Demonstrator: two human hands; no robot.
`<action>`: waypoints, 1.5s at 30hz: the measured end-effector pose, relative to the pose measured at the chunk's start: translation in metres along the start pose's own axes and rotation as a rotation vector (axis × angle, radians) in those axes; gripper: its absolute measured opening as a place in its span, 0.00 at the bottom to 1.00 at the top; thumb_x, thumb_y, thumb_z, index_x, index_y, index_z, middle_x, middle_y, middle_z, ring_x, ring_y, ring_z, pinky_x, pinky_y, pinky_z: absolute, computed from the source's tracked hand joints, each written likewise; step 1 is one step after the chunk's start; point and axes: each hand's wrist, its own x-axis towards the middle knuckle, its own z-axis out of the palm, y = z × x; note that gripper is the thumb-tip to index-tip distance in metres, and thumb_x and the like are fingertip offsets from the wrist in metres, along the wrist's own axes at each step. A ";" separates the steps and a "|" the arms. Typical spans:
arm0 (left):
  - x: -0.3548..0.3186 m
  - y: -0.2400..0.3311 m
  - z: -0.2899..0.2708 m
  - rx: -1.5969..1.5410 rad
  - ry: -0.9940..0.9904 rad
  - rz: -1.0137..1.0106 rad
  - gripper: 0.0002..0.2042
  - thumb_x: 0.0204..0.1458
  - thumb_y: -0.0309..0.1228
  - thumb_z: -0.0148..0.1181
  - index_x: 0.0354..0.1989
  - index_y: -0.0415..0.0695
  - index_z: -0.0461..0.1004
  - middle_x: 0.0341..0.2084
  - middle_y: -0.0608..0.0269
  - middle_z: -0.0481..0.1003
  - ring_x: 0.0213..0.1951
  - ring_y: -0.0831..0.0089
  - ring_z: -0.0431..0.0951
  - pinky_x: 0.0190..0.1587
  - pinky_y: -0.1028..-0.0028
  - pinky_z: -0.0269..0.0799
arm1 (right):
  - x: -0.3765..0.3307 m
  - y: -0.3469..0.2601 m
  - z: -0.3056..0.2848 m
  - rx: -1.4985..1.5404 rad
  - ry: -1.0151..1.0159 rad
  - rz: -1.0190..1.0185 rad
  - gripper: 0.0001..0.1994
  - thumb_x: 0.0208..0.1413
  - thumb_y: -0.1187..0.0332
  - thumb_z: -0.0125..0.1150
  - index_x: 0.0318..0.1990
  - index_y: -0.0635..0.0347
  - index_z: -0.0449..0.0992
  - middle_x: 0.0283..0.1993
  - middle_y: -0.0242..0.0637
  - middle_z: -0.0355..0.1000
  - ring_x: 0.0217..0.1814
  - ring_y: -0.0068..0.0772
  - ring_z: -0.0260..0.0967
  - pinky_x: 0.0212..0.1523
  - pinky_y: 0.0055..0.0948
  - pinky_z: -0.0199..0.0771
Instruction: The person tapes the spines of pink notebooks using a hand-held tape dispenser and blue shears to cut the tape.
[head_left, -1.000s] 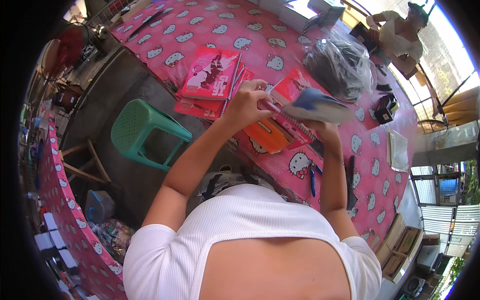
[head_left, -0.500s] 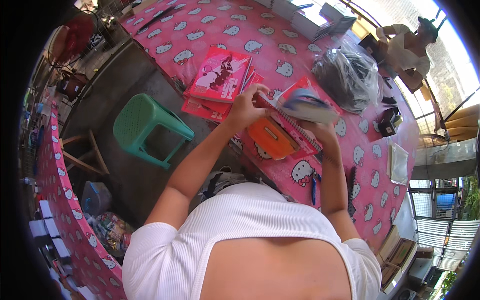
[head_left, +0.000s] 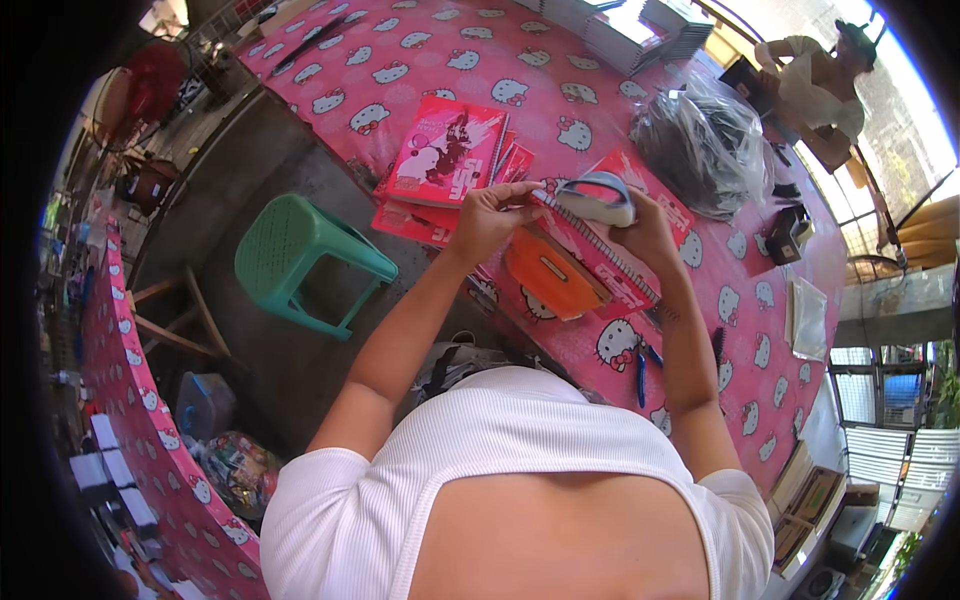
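My left hand [head_left: 488, 222] is closed, its thumb and fingers pinching the upper left end of a pink spiral notebook [head_left: 632, 287]. My right hand [head_left: 650, 238] is wrapped round a grey-blue and white tool [head_left: 607, 207] with a loop-shaped handle, whose exact kind I cannot make out. That tool is over the far end of the notebook's spiral binding, close to my left fingertips; whether it touches is unclear. An orange pouch-like case [head_left: 552, 272] lies against the notebook's near side. Blue-handled pliers [head_left: 643, 378] rest on the table below my right wrist.
Pink spiral notebooks [head_left: 447, 150] are piled left of my hands on the pink patterned tablecloth [head_left: 520, 62]. Beyond my right hand sits a clear plastic bag of dark items [head_left: 700, 145]. A green stool [head_left: 310, 262] stands left of the table. Another person [head_left: 815, 95] is at the far right.
The grey-blue and white tool has swung left and steadied nearer my left fingertips. My left hand keeps its pinch on the notebook. The whole view has shifted slightly.
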 end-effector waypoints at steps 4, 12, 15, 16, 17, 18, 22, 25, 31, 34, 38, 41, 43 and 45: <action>0.005 -0.009 -0.011 -0.119 -0.086 -0.009 0.16 0.46 0.16 0.62 0.46 0.41 0.74 0.35 0.68 0.76 0.40 0.81 0.74 0.45 0.79 0.72 | -0.034 0.026 -0.059 0.409 0.439 0.144 0.26 0.37 0.78 0.64 0.49 0.59 0.72 0.41 0.33 0.75 0.42 0.26 0.72 0.40 0.27 0.73; 0.011 -0.006 0.000 -0.108 -0.154 -0.096 0.15 0.48 0.17 0.61 0.45 0.42 0.74 0.37 0.69 0.75 0.40 0.81 0.73 0.45 0.79 0.71 | -0.105 0.123 -0.111 -0.813 0.589 0.548 0.30 0.43 0.50 0.66 0.50 0.61 0.70 0.48 0.53 0.71 0.51 0.56 0.68 0.49 0.45 0.67; 0.010 -0.015 -0.006 -0.105 -0.125 -0.057 0.14 0.48 0.20 0.63 0.44 0.41 0.74 0.35 0.69 0.76 0.37 0.83 0.74 0.43 0.80 0.69 | -0.072 0.056 -0.100 -0.742 0.554 0.258 0.34 0.49 0.46 0.59 0.54 0.68 0.66 0.57 0.59 0.62 0.63 0.55 0.56 0.59 0.42 0.58; 0.011 -0.016 -0.005 -0.113 -0.124 -0.064 0.14 0.47 0.19 0.63 0.44 0.41 0.74 0.35 0.69 0.76 0.36 0.83 0.74 0.42 0.81 0.70 | -0.056 0.018 -0.071 -0.765 0.509 0.186 0.36 0.50 0.46 0.58 0.57 0.68 0.62 0.61 0.57 0.58 0.66 0.53 0.52 0.62 0.45 0.51; 0.011 -0.017 -0.005 -0.122 -0.128 -0.071 0.14 0.47 0.19 0.63 0.43 0.41 0.74 0.35 0.69 0.76 0.36 0.83 0.74 0.41 0.81 0.70 | -0.041 -0.020 -0.042 -0.786 0.463 0.114 0.38 0.50 0.45 0.57 0.60 0.67 0.58 0.64 0.56 0.53 0.69 0.51 0.47 0.65 0.48 0.43; 0.010 -0.017 -0.005 -0.129 -0.123 -0.078 0.14 0.47 0.19 0.63 0.43 0.41 0.74 0.35 0.69 0.76 0.35 0.83 0.74 0.41 0.81 0.70 | -0.026 -0.058 -0.014 -0.804 0.419 0.040 0.41 0.51 0.45 0.56 0.64 0.67 0.53 0.68 0.54 0.49 0.72 0.49 0.42 0.68 0.51 0.36; 0.009 -0.019 0.000 -0.208 -0.156 -0.052 0.13 0.48 0.17 0.61 0.43 0.40 0.74 0.34 0.67 0.77 0.36 0.80 0.75 0.41 0.79 0.73 | -0.017 -0.092 0.085 -1.003 0.417 -0.115 0.45 0.51 0.43 0.54 0.67 0.66 0.46 0.71 0.50 0.41 0.76 0.48 0.30 0.66 0.63 0.21; 0.014 -0.014 -0.003 -0.173 -0.186 -0.045 0.13 0.49 0.16 0.60 0.44 0.39 0.73 0.35 0.65 0.76 0.38 0.78 0.76 0.41 0.78 0.74 | -0.050 -0.081 0.109 -0.994 0.306 -0.105 0.47 0.51 0.41 0.54 0.67 0.66 0.44 0.72 0.49 0.40 0.76 0.48 0.28 0.67 0.62 0.21; 0.005 -0.011 -0.016 -0.150 -0.187 0.017 0.12 0.50 0.17 0.58 0.44 0.37 0.73 0.36 0.61 0.77 0.39 0.76 0.78 0.42 0.76 0.75 | -0.036 -0.154 0.051 -0.566 -0.083 0.195 0.38 0.48 0.46 0.59 0.61 0.63 0.60 0.57 0.52 0.64 0.61 0.50 0.61 0.59 0.45 0.58; 0.014 -0.009 -0.012 -0.155 -0.270 0.009 0.11 0.51 0.17 0.58 0.44 0.37 0.73 0.36 0.61 0.77 0.40 0.75 0.78 0.42 0.76 0.75 | 0.001 -0.114 0.053 -0.683 -0.337 0.279 0.32 0.46 0.49 0.62 0.55 0.61 0.68 0.42 0.49 0.73 0.46 0.50 0.71 0.47 0.40 0.70; 0.012 -0.011 -0.024 -0.115 -0.265 0.022 0.12 0.51 0.17 0.57 0.45 0.37 0.74 0.36 0.61 0.77 0.39 0.75 0.78 0.42 0.76 0.75 | 0.000 -0.151 0.052 -0.700 -0.232 0.234 0.27 0.44 0.52 0.65 0.48 0.61 0.72 0.36 0.48 0.74 0.41 0.51 0.73 0.42 0.43 0.71; 0.017 -0.006 -0.014 -0.063 -0.129 0.009 0.14 0.51 0.17 0.57 0.47 0.37 0.74 0.35 0.62 0.77 0.36 0.77 0.78 0.42 0.77 0.75 | 0.002 -0.116 0.069 -0.736 -0.042 -0.039 0.23 0.43 0.53 0.66 0.42 0.61 0.74 0.35 0.49 0.74 0.41 0.51 0.73 0.40 0.44 0.71; 0.021 -0.008 -0.018 -0.165 -0.157 -0.064 0.13 0.51 0.17 0.57 0.46 0.37 0.74 0.34 0.62 0.77 0.36 0.78 0.77 0.41 0.78 0.75 | 0.012 -0.129 0.057 -0.648 -0.182 0.070 0.21 0.43 0.55 0.65 0.41 0.61 0.75 0.35 0.50 0.74 0.41 0.51 0.73 0.41 0.44 0.71; 0.023 -0.009 -0.022 -0.211 -0.191 -0.075 0.13 0.51 0.17 0.58 0.45 0.37 0.74 0.34 0.62 0.77 0.36 0.78 0.77 0.41 0.78 0.75 | 0.013 -0.134 0.054 -0.608 -0.201 0.108 0.20 0.43 0.57 0.65 0.40 0.61 0.75 0.35 0.50 0.74 0.41 0.51 0.73 0.41 0.43 0.71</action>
